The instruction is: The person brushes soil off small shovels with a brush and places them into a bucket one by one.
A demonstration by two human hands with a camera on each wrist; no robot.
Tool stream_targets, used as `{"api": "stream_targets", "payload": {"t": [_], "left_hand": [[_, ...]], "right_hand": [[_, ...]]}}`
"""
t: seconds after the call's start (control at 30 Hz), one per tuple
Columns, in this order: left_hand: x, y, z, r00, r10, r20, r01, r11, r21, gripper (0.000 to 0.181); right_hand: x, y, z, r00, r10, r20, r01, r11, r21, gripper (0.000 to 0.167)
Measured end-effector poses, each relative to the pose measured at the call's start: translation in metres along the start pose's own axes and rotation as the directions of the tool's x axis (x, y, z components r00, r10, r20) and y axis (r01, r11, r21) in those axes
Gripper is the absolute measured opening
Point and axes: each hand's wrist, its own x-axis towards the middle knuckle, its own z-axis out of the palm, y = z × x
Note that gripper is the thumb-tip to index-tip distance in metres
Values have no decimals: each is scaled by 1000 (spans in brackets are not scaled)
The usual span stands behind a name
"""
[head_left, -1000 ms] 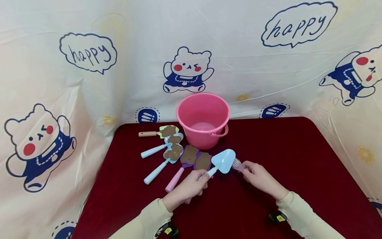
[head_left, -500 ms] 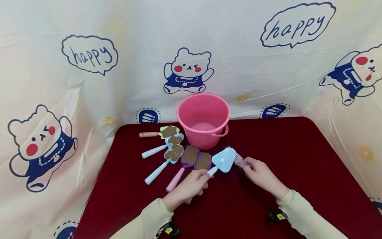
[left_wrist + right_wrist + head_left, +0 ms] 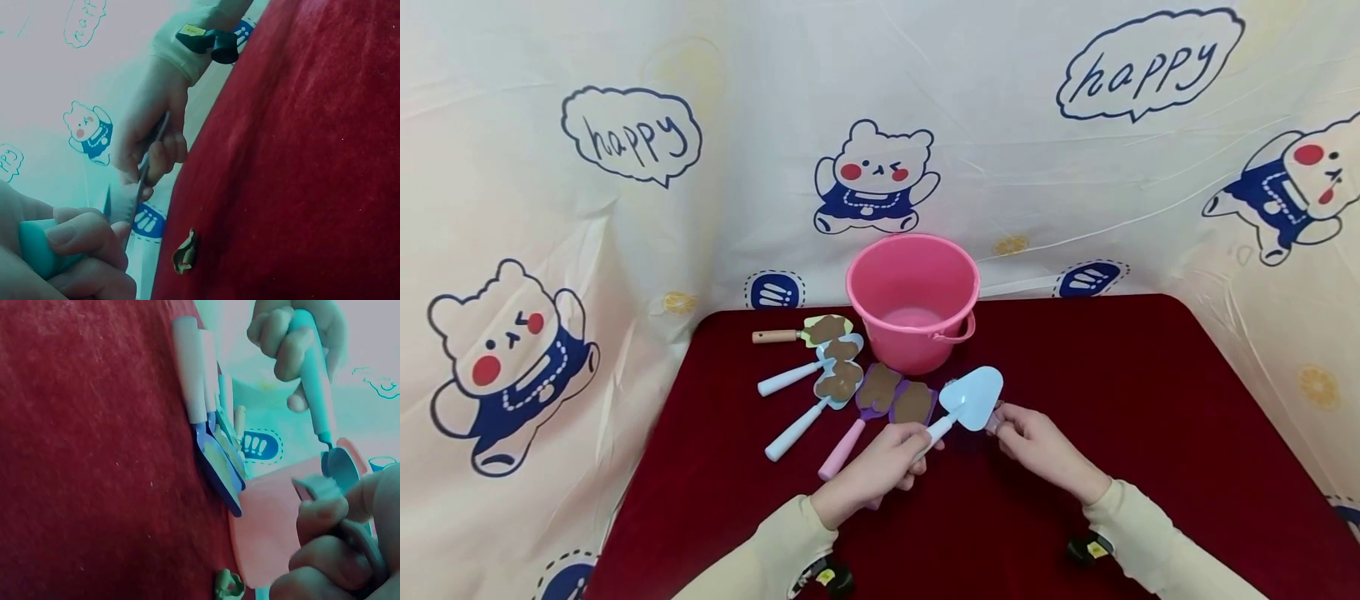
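A light blue shovel (image 3: pixel 976 398) is gripped by its handle in my left hand (image 3: pixel 887 460), blade tilted up and to the right. My right hand (image 3: pixel 1043 442) pinches a pale, translucent brush-like tool (image 3: pixel 992 423), mostly hidden behind the blade in the head view. The left wrist view shows this tool (image 3: pixel 132 199) edge-on between the two hands, close to the shovel. From the right wrist view, the tool's end (image 3: pixel 315 486) lies beside the blade (image 3: pixel 340 467); whether they touch I cannot tell.
A pink bucket (image 3: pixel 912 346) stands at the back. To its left and front, several shovels bearing brown pieces lie on the red cloth (image 3: pixel 1112 375), among them a pink-handled one (image 3: pixel 842 450). A small greenish object (image 3: pixel 184 253) rests on the cloth in the left wrist view.
My right hand has moved slightly left, and the brush-like tool has slid further behind the blade. The blue shovel has shifted slightly right and up.
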Motion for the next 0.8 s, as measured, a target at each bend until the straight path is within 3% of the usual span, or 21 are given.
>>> {"api": "stream_targets", "payload": {"t": [0.17, 0.4, 0.67, 0.8], "left_hand": [[0, 1, -1, 1000, -6, 0, 6, 1000, 16, 32], [0, 0, 1, 1000, 9, 15, -8, 1000, -22, 34], [0, 0, 3, 1000, 8, 23, -7, 999, -38, 35], [0, 1, 2, 1000, 16, 16, -16, 1000, -9, 34]], "right_hand": [[0, 4, -5, 999, 32, -41, -31, 999, 19, 12], [-4, 7, -1, 999, -34, 25, 35, 999, -27, 13], [-1, 7, -16, 995, 21, -95, -25, 999, -44, 14], [-1, 7, -19, 994, 35, -107, -40, 998, -42, 14]]}}
